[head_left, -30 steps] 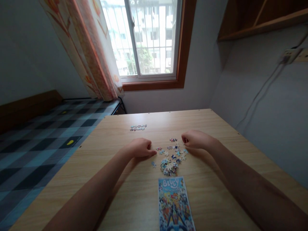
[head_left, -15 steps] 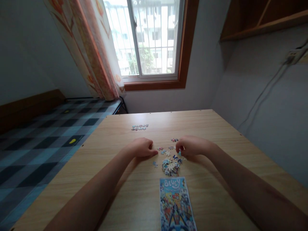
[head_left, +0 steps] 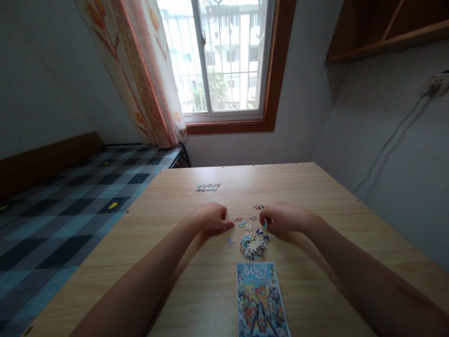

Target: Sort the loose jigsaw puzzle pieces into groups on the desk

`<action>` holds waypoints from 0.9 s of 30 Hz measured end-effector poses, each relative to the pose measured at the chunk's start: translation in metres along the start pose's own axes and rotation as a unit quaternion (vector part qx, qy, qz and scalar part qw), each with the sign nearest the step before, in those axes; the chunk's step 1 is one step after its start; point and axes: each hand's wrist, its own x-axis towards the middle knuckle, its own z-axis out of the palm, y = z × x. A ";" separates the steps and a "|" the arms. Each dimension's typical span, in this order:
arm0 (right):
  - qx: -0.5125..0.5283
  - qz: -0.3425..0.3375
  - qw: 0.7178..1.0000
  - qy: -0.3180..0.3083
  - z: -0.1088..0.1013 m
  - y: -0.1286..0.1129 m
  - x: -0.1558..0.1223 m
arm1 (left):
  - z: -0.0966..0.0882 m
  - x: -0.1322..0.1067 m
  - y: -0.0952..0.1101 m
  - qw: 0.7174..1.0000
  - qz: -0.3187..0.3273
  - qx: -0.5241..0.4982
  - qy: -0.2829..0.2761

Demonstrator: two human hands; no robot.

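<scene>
My right hand (head_left: 286, 216) has its thumb and fingertips closed on a light blue puzzle piece (head_left: 265, 225), low over the table. To the left, my left hand (head_left: 212, 216) rests on the wood with thumb and curled fingers apart and nothing visible between them. Loose puzzle pieces (head_left: 248, 226) lie between the two hands. Closer to me is a heaped pile of puzzle pieces (head_left: 253, 246), with a separate pair-like cluster of pieces (head_left: 230, 241) on its left. In front of the pile lies a colourful picture sheet (head_left: 263, 299) with "BLUEY" printed across its top.
Two short rows of puzzle pieces (head_left: 208, 187) lie farther back on the wooden table (head_left: 196, 299). A bed with a checked cover (head_left: 87, 206) stands left of the table. Behind it are a curtain (head_left: 150, 93) and a window. A wall shelf (head_left: 389, 51) hangs at upper right.
The camera view has shifted slightly, moving everything a little right and down in the picture. Both hands keep nearly the same places over the table.
</scene>
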 end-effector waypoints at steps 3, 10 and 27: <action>0.005 0.002 1.000 -0.002 0.000 -0.001 0.000 | -0.001 -0.001 0.001 1.000 -0.001 0.002 -0.001; 0.017 0.003 1.000 -0.012 0.000 0.001 0.000 | 0.001 0.000 0.000 1.000 -0.004 0.001 0.006; 0.240 -0.079 0.964 0.088 -0.002 0.017 0.011 | -0.002 -0.002 0.003 1.000 -0.005 -0.004 0.006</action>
